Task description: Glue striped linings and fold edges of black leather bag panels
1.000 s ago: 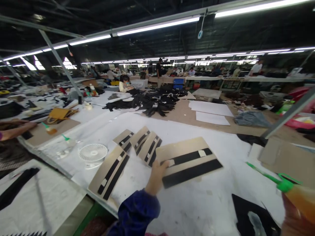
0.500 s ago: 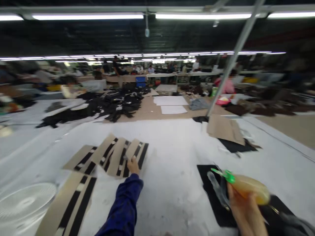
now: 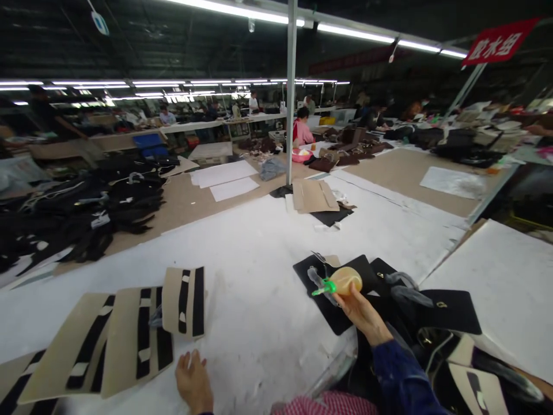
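My right hand point(image 3: 363, 314) grips a rounded squeeze bottle point(image 3: 348, 280) of amber liquid with a green nozzle pointing left. The bottle is above black flat pieces point(image 3: 341, 320) that carry straps and small metal parts. My left hand point(image 3: 194, 381) is over the white table, fingers loosely bent and apart, holding nothing. Just beyond it stands the nearest of several beige panels point(image 3: 171, 300), which bear black strips with pale patches. These panels overlap in a row toward the left edge.
A white-covered table point(image 3: 259, 253) spreads before me. A metal post point(image 3: 291, 92) rises at its far side beside stacked brown card point(image 3: 314, 196). Dark pieces point(image 3: 116, 202) are heaped at left. More black and beige pieces point(image 3: 470, 386) lie at lower right. People work farther back.
The view has turned right. My left hand has let go of the beige panel and drawn back toward me. My right hand still holds the bottle over the black pieces.
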`<state>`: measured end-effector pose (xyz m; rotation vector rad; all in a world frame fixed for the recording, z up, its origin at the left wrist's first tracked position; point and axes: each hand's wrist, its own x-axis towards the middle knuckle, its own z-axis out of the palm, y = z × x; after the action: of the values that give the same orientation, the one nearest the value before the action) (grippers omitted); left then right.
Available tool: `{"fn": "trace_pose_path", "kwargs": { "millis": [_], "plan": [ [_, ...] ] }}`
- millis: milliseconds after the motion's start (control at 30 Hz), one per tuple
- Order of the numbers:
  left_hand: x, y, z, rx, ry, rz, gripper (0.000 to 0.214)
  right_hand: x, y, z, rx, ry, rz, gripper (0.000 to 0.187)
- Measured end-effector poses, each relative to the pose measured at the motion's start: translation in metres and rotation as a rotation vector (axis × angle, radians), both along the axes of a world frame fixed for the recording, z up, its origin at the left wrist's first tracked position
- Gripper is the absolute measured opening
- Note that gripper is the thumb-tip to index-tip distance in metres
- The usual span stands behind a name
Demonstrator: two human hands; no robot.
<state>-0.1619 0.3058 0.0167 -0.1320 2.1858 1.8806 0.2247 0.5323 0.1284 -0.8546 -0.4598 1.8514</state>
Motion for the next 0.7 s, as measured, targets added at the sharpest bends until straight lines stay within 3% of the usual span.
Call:
{"fn": "trace_pose_path", "kwargs": {
  "millis": [100,200,300,367,467,500,533,600,700],
  "plan": [
    [0.021,-0.004,-0.004,0.010,-0.013,-0.143,0.038,-0.018,0.020,-0.001,-0.065,-0.052,0.212,0.022],
    [0.030,0.000,0.004,0.000,0.028,-0.312,0.045,-0.032,0.033,0.004,-0.093,-0.075,0.394,0.024],
    [0.042,0.005,0.021,-0.033,0.112,-0.517,0.047,-0.045,0.038,0.013,-0.092,-0.047,0.475,0.025],
    [0.058,0.008,0.040,-0.034,0.188,-0.676,0.044,-0.056,0.041,0.023,-0.083,0.006,0.442,0.024],
    [0.091,0.017,0.076,-0.015,0.419,-0.928,0.068,-0.078,0.042,0.045,-0.067,0.143,0.334,0.024],
    [0.101,0.022,0.089,-0.116,0.694,-1.067,0.085,-0.086,0.041,0.054,-0.067,0.195,0.309,0.025],
    [0.108,0.027,0.100,-0.238,0.969,-1.112,0.096,-0.095,0.039,0.064,-0.070,0.246,0.293,0.027],
    [0.112,0.040,0.118,-0.415,1.359,-1.064,0.102,-0.112,0.033,0.086,-0.083,0.342,0.292,0.035],
    [0.094,0.054,0.130,-0.484,1.506,-0.876,0.100,-0.132,0.022,0.121,-0.100,0.466,0.322,0.051]
  ]
}}
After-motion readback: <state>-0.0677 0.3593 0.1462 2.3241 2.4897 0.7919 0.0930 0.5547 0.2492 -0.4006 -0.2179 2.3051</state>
